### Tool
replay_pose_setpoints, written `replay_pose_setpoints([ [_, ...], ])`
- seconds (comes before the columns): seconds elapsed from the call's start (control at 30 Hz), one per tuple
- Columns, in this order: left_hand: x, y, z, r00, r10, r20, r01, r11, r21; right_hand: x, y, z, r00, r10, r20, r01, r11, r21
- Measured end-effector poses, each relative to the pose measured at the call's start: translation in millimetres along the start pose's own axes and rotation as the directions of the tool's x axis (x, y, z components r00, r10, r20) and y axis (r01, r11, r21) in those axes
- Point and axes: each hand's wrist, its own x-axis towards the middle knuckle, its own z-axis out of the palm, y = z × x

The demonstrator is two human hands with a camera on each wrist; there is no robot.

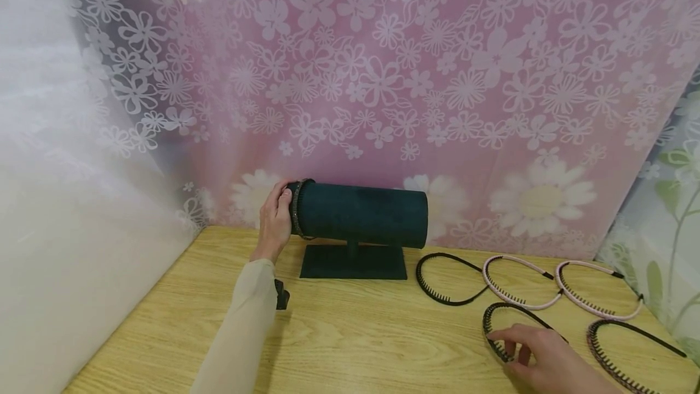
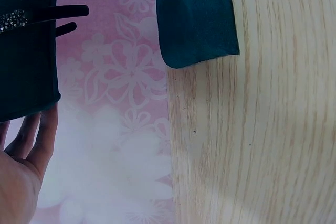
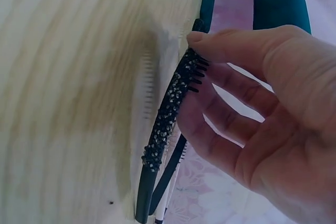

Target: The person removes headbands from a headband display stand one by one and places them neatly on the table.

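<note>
My left hand (image 1: 273,222) holds the left end of a dark green velvet roll stand (image 1: 363,214). In the left wrist view its fingers pass partly behind the roll (image 2: 26,72). Around that same end sits a headband with sparkling stones (image 1: 296,208), its dark tips (image 2: 71,11) showing past the roll. At the lower right, my right hand (image 1: 547,356) pinches a black toothed headband between thumb and fingers. Close up, this headband (image 3: 167,108) carries a band of clear stones on its outer side, and its teeth face the fingers.
Right of the stand lie a black headband (image 1: 449,303), a pink one (image 1: 508,257) and another pink one (image 1: 574,306). A dark, toothed headband (image 1: 593,345) is nearest the right edge. Floral curtains (image 1: 372,78) rise behind the wooden table (image 1: 350,333).
</note>
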Motion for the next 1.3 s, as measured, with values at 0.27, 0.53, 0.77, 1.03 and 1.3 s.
replay_pose_setpoints([
  [0.27,-0.2,-1.0,-0.1,1.0,-0.013,0.003,0.013,1.0,-0.002,-5.6,8.0,1.5,0.999,0.014,0.04,-0.014,1.0,0.009],
  [0.53,1.8,-1.2,0.2,1.0,0.001,-0.008,-0.001,1.0,-0.01,-15.9,17.3,-2.5,0.999,0.009,0.039,-0.011,0.999,0.032],
  [0.77,1.4,-4.4,0.5,1.0,0.008,-0.012,-0.008,1.0,-0.012,-22.9,20.3,-4.3,0.996,0.06,0.061,-0.062,0.997,0.037],
  [1.03,-0.6,-2.2,0.5,1.0,0.001,-0.014,-0.001,1.0,-0.009,-32.4,74.3,10.8,0.993,0.078,0.093,-0.087,0.991,0.098],
  [1.3,-0.3,-1.3,0.2,1.0,0.0,-0.014,0.0,1.0,-0.01,-30.7,28.9,-3.1,0.998,0.062,-0.021,-0.061,0.997,0.046],
])
